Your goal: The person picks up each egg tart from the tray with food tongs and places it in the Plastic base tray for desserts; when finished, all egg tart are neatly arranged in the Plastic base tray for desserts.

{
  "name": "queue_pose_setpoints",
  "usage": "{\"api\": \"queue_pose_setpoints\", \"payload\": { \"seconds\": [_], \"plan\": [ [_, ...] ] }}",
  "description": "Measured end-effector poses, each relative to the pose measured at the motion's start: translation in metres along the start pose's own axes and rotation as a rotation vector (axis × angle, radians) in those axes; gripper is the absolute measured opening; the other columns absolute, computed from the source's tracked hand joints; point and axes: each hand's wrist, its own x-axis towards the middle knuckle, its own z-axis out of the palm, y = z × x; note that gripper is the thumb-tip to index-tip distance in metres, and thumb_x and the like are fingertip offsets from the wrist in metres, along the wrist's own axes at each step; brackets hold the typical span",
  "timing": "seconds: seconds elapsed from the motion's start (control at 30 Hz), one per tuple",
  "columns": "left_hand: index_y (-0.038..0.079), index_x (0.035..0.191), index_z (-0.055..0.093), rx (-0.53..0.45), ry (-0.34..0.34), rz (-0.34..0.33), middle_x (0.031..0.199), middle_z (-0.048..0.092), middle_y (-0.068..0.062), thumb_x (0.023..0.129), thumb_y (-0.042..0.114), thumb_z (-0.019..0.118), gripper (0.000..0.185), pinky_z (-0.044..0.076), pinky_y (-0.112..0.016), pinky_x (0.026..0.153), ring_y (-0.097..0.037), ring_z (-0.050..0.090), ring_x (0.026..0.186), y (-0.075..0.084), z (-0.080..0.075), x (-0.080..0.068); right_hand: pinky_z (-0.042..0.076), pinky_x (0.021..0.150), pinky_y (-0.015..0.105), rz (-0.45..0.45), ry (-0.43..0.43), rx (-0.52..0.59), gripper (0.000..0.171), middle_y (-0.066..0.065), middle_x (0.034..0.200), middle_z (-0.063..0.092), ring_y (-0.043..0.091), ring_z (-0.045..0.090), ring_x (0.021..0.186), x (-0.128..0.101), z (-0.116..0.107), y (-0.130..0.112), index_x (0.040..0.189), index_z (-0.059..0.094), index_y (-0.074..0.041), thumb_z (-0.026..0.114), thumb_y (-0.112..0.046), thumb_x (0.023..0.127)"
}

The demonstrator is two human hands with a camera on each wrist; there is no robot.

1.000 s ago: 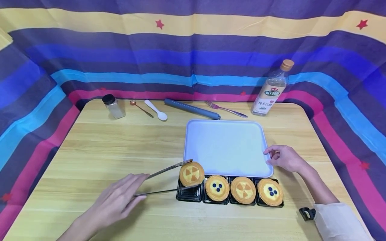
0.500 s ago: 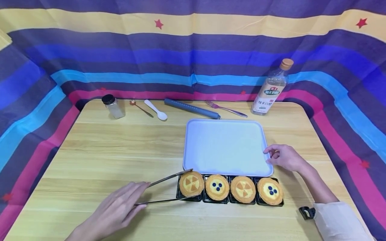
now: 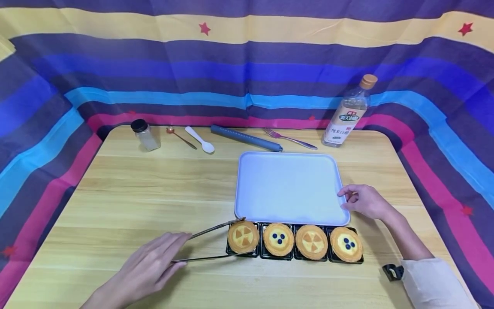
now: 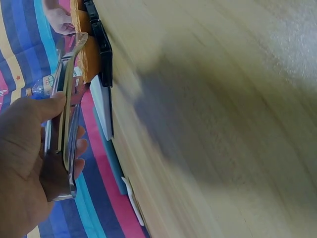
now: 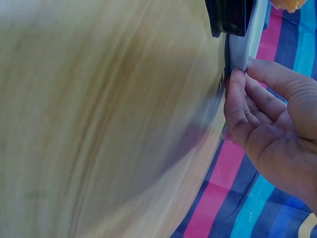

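A pair of metal tongs point(image 3: 210, 242) is held in the left hand point(image 3: 148, 268), with thumb and fingers curled round the joined end. The two arms of the tongs are spread apart, and their tips lie on either side of the leftmost tart point(image 3: 242, 237), which sits in its black cup at the left end of a row of four black cups point(image 3: 294, 256). Whether the tips actually touch the tart cannot be told. In the left wrist view the tongs point(image 4: 63, 114) are seen gripped between thumb and fingers, with the tart point(image 4: 88, 49) at their far end.

The right hand point(image 3: 366, 201) is laid on the worktop point(image 3: 146, 193) beside the right edge of the white tray point(image 3: 289, 189); its fingers are loosely bent and the fingertips are pressed against the tray's rim. In the right wrist view the fingertips point(image 5: 237, 94) are seen touching the tray's edge point(image 5: 242, 47), with nothing enclosed in the hand.

The tray lies just behind the row of tarts, nearly touching it. Along the far edge of the worktop are ranged a small jar point(image 3: 145, 134), a thin metal spoon point(image 3: 180, 137), a white spoon point(image 3: 200, 140), a blue-grey rod point(image 3: 246, 138), a fork point(image 3: 290, 139) and a clear bottle point(image 3: 350, 112). A striped cloth point(image 3: 247, 64) is hung behind and to both sides.
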Motion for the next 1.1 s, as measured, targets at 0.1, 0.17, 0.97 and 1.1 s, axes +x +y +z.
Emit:
{"api": "queue_pose_setpoints", "payload": {
  "seconds": [0.1,0.17,0.97,1.1],
  "plan": [
    [0.000,0.125,0.057,0.005,-0.009,-0.002,0.112,0.067,-0.005,0.099,0.043,0.041,0.053,0.053,-0.034,0.088,-0.015,0.064,0.099,0.000,0.000,0.000,0.043,0.057,0.021,0.004,0.001,0.003,0.032,0.008,0.089,0.059,0.015,0.054,0.075,-0.001,0.000,0.000,0.108,0.064,0.000,0.073,-0.010,0.079],
    [0.001,0.126,0.057,0.004,-0.012,-0.006,0.113,0.066,-0.005,0.099,0.044,0.042,0.053,0.054,-0.034,0.086,-0.015,0.064,0.099,0.000,-0.002,0.001,0.043,0.057,0.021,0.005,0.002,0.002,0.032,0.008,0.089,0.059,0.015,0.054,0.075,-0.001,0.000,0.000,0.108,0.064,0.000,0.073,-0.010,0.079],
    [-0.015,0.137,0.033,-0.163,0.011,-0.508,0.117,0.051,-0.027,0.088,0.016,0.066,0.067,0.058,-0.044,0.077,-0.032,0.057,0.093,-0.031,0.033,0.025,0.044,0.057,0.021,-0.003,0.003,0.002,0.031,0.008,0.088,0.058,0.016,0.054,0.074,-0.001,0.000,-0.003,0.107,0.064,0.001,0.072,-0.009,0.078],
    [-0.022,0.135,0.029,-0.171,0.002,-0.615,0.115,0.046,-0.032,0.091,0.016,0.062,0.066,0.056,-0.048,0.078,-0.036,0.052,0.093,-0.032,0.043,0.029,0.044,0.056,0.021,-0.001,-0.001,0.006,0.031,0.008,0.088,0.058,0.016,0.055,0.074,-0.002,-0.001,-0.003,0.107,0.064,0.001,0.073,-0.009,0.078]
  ]
}}
